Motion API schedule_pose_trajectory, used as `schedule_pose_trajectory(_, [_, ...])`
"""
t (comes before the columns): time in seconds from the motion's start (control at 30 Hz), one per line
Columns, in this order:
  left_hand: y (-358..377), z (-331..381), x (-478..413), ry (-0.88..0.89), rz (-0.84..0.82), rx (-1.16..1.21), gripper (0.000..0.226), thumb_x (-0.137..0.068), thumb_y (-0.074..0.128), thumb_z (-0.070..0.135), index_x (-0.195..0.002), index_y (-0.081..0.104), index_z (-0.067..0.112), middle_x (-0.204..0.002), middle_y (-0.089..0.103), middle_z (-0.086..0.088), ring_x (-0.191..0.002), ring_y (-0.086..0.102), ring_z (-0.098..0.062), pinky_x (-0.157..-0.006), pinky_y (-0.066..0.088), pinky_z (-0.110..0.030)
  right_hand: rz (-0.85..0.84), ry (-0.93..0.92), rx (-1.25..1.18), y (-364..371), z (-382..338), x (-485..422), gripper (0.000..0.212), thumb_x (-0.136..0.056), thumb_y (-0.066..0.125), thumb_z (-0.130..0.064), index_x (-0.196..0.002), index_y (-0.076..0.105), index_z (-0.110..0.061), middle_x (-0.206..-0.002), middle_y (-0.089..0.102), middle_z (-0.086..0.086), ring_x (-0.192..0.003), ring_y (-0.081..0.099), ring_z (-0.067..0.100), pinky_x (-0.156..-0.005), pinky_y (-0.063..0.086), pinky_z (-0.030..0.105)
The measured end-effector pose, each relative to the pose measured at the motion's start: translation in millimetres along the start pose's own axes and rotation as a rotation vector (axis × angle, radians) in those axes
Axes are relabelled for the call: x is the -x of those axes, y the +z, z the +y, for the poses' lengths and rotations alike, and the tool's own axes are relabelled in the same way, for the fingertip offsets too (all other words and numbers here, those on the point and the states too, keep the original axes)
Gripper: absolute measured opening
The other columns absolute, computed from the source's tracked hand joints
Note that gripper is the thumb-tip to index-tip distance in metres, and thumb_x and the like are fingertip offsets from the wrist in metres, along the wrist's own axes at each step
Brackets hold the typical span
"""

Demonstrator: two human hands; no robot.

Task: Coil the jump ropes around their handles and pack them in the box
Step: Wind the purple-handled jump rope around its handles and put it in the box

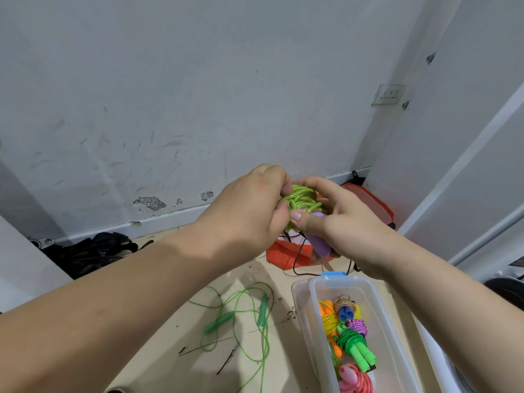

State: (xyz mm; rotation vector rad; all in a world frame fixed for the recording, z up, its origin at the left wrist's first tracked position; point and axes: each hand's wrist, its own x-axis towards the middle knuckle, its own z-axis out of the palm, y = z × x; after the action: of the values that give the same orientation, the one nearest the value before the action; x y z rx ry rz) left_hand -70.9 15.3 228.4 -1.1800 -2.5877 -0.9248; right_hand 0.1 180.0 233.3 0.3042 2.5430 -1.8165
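Both hands meet in mid-air above the floor on one jump rope. Its light green cord (302, 198) is wound in loops around purple handles (319, 242). My left hand (252, 211) pinches the loops from the left. My right hand (340, 217) grips the purple handles, thumb pressed on the coil. Below right stands a clear plastic box (300, 307) with a blue latch, holding several coiled ropes: orange-yellow, blue-handled, purple, green (360, 350) and pink. A loose green jump rope (241, 316) with green handles lies uncoiled on the floor left of the box.
An orange-red bag (286, 256) with a black cord lies by the wall behind my hands. Dark cloth (90, 253) is heaped at the left against the baseboard. A scuffed grey wall rises ahead, with a white door frame (465, 154) at the right.
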Motion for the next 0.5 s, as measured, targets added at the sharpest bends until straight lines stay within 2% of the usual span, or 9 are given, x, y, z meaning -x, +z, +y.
schedule_pose_trajectory(0.07, [0.6,-0.7,0.2,-0.014,0.005,0.019,0.014,-0.093,0.057,0.024,-0.107,0.055,0.021,-0.098,0.054,0.007,-0.085,0.054,-0.017,-0.075,0.046,-0.035,-0.002,0.009,-0.025,0.7,-1.4,0.1,0.034,-0.096,0.067,-0.015,-0.125,0.063,-0.033,-0.098,0.069,0.016,-0.057,0.061,0.009,-0.053,0.053,0.032])
schedule_pose_trajectory(0.13, [0.7,-1.3,1.1,-0.026,0.016,0.037,0.013,-0.093,0.056,0.024,-0.106,0.054,0.021,-0.096,0.056,0.006,-0.083,0.055,-0.018,-0.074,0.047,-0.037,-0.018,0.009,-0.035,2.6,-4.0,1.0,0.032,-0.098,0.060,-0.012,-0.123,0.063,-0.033,-0.095,0.064,0.035,-0.055,0.058,0.013,-0.055,0.048,0.031])
schedule_pose_trajectory(0.2, [1.6,-0.8,2.0,-0.035,0.040,0.037,0.011,-0.094,0.056,0.023,-0.103,0.049,0.024,-0.095,0.053,0.007,-0.083,0.054,-0.018,-0.073,0.045,-0.036,-0.019,-0.008,-0.028,6.1,-5.8,2.5,0.032,-0.099,0.056,-0.009,-0.123,0.062,-0.029,-0.096,0.061,0.043,-0.061,0.058,0.016,-0.054,0.047,0.025])
schedule_pose_trajectory(0.27, [3.4,0.3,2.5,-0.051,0.062,0.048,0.013,-0.094,0.056,0.022,-0.103,0.048,0.026,-0.095,0.050,0.009,-0.082,0.052,-0.016,-0.073,0.042,-0.033,0.005,-0.023,-0.033,8.8,-6.4,3.5,0.031,-0.099,0.055,-0.008,-0.123,0.062,-0.026,-0.099,0.061,0.044,-0.068,0.059,0.018,-0.051,0.048,0.021])
schedule_pose_trajectory(0.33, [5.6,-0.6,2.4,-0.075,0.084,0.083,0.012,-0.094,0.057,0.020,-0.106,0.054,0.023,-0.095,0.053,0.009,-0.080,0.050,-0.009,-0.073,0.042,-0.028,0.020,-0.022,-0.042,9.2,-6.4,3.7,0.030,-0.099,0.055,-0.009,-0.122,0.063,-0.028,-0.096,0.062,0.042,-0.062,0.058,0.015,-0.049,0.048,0.021])
schedule_pose_trajectory(0.4, [6.8,-2.3,2.3,-0.100,0.123,0.149,0.014,-0.094,0.061,0.016,-0.106,0.061,0.022,-0.094,0.057,0.010,-0.076,0.052,-0.002,-0.070,0.043,-0.019,0.020,0.003,-0.073,7.2,-5.4,3.2,0.032,-0.099,0.055,-0.010,-0.122,0.064,-0.029,-0.089,0.066,0.031,-0.054,0.056,0.012,-0.048,0.048,0.022])
schedule_pose_trajectory(0.47, [6.5,-2.0,3.3,-0.117,0.154,0.237,0.014,-0.093,0.065,0.013,-0.104,0.066,0.021,-0.093,0.060,0.009,-0.075,0.057,-0.003,-0.068,0.047,-0.017,0.019,0.022,-0.124,6.4,-5.2,4.2,0.033,-0.098,0.055,-0.008,-0.122,0.064,-0.029,-0.080,0.065,0.014,-0.052,0.056,0.012,-0.047,0.050,0.024])
schedule_pose_trajectory(0.5, [6.0,-1.4,4.3,-0.119,0.163,0.279,0.014,-0.091,0.067,0.013,-0.103,0.068,0.021,-0.093,0.062,0.008,-0.076,0.059,-0.005,-0.070,0.050,-0.019,0.025,0.022,-0.140,7.1,-5.3,4.5,0.033,-0.099,0.055,-0.009,-0.122,0.065,-0.029,-0.079,0.064,0.012,-0.054,0.056,0.014,-0.047,0.050,0.025])
